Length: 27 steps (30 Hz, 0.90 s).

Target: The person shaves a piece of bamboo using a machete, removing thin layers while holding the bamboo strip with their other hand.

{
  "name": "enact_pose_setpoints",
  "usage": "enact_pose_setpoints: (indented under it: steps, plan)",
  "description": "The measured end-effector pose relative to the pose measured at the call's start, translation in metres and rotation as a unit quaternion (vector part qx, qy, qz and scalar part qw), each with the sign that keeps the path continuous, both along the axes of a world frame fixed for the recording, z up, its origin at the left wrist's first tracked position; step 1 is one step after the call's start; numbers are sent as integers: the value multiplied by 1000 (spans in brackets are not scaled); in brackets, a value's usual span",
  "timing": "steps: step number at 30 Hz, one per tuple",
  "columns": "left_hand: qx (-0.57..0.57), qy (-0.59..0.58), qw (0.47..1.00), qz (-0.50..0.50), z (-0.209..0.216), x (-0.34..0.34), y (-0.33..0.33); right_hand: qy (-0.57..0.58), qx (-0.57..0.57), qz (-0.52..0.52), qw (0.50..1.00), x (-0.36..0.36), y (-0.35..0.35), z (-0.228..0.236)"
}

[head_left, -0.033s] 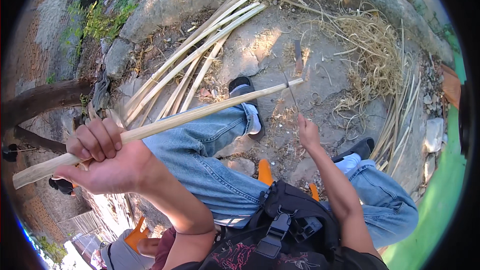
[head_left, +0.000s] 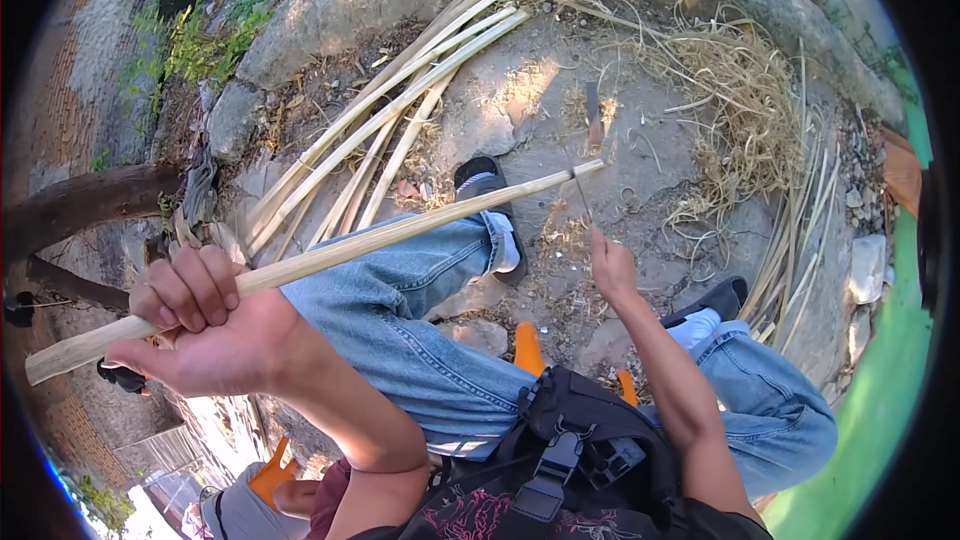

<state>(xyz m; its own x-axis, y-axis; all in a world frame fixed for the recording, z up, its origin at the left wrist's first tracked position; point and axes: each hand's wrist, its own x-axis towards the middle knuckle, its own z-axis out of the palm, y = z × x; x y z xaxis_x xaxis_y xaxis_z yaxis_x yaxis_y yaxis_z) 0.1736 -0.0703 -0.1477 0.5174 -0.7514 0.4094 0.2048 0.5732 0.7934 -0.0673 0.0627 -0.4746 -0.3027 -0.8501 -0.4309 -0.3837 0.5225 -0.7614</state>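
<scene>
My left hand (head_left: pixel 205 325) is closed around a long pale wooden strip (head_left: pixel 400 227) close to its thick near-left end. The strip slants up to the right, passing over my left leg. At its thin far end, the narrow dark blade of a knife (head_left: pixel 584 200) crosses the wood and appears to touch it. My right hand (head_left: pixel 613 268) is closed on this knife, and its fist hides the handle. On the ground just beyond the strip's tip lies another flat-bladed tool (head_left: pixel 593 118) with a brownish handle end.
A bundle of pale wooden strips (head_left: pixel 400 105) lies at the far left, against stone blocks (head_left: pixel 350 5). Curly shavings (head_left: pixel 750 90) are heaped at the far right, above thin slats (head_left: pixel 795 260). A dark branch (head_left: pixel 90 198) stands left; another person's leg (head_left: pixel 240 510) shows lower left.
</scene>
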Motion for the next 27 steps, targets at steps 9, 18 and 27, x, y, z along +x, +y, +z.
enact_pose_setpoints:
  steps: [9,18,27]
  plan:
    - [-31,4,999,-35,-3,2,8,16,75,-47,996,-36,0,-49]
    - [-18,-38,999,14,3,-8,15,-76,53,20,995,-37,-6,-33]
    - [-56,-79,991,-91,24,-33,28,-68,28,39,997,-44,-13,0]
